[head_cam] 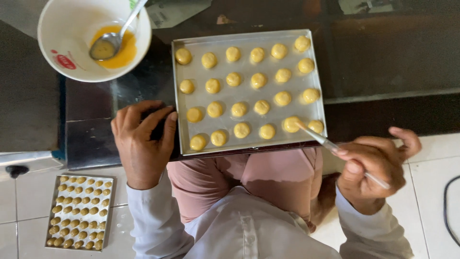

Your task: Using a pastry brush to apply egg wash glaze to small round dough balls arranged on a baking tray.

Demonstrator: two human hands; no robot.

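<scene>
A metal baking tray (249, 146) lies on a dark low table, holding several rows of round yellow dough balls (241, 109). My right hand (371, 170) grips a thin pastry brush (330, 144) whose tip rests on a dough ball (291, 123) in the tray's near right corner. My left hand (142, 141) rests on the table with fingers curled, touching the tray's left edge and holding nothing.
A white bowl (64, 48) with yellow egg wash and a metal spoon (111, 41) stands at the table's far left. A second tray (80, 212) of smaller dough balls lies on the white tiled floor at lower left. A black cable (448, 211) curves at the right edge.
</scene>
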